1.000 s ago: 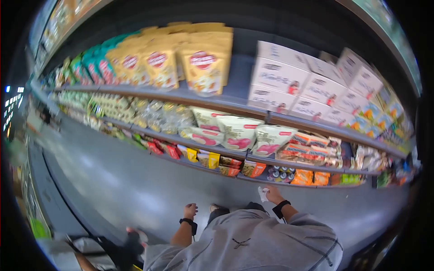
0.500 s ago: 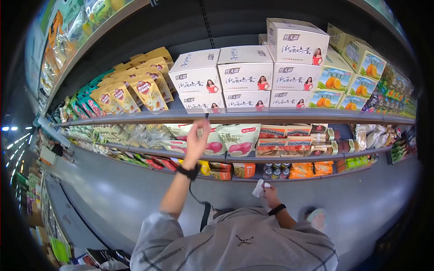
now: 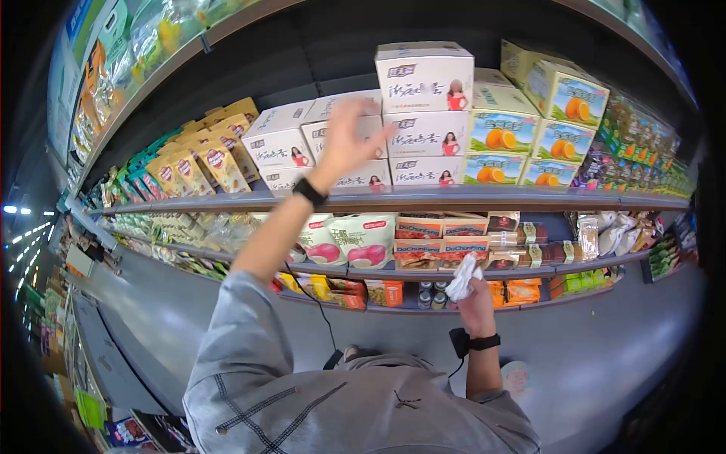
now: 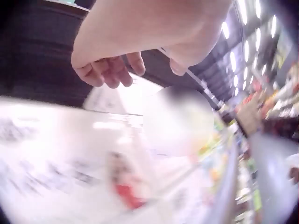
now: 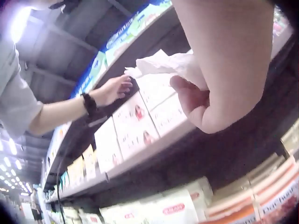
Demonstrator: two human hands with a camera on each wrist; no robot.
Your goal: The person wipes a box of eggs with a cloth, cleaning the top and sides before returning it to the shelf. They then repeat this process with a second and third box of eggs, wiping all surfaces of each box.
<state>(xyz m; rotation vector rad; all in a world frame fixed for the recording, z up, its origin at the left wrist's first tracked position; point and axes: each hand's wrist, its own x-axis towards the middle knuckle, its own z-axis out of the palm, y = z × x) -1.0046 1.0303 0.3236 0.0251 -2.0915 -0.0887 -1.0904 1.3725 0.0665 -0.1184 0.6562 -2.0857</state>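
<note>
My left hand [image 3: 349, 147] is raised in front of the stacked white cartons [image 3: 427, 136] on the upper shelf, fingers loosely bent and apart, nothing in its grasp. In the left wrist view its fingers [image 4: 112, 74] hang above the blurred top of a white carton [image 4: 56, 140] printed with a figure in red. Lower and to the right, my right hand [image 3: 476, 306] grips a crumpled white cloth [image 3: 463, 278] in front of the lower shelves. The right wrist view shows the same cloth [image 5: 170, 65] bunched beyond the curled fingers.
Cartons with orange pictures [image 3: 503, 136] stand right of the white ones, tan pouches [image 3: 219, 163] to the left. Beneath the shelf edge [image 3: 454, 203] are white snack bags [image 3: 370, 242] and red-and-white packs [image 3: 420, 250]. Another shelf [image 3: 227, 30] overhangs the upper left.
My left hand has risen from low beside the body to the white cartons. The right hand has come up with the cloth still in its grip. The head view has shifted right along the shelves.
</note>
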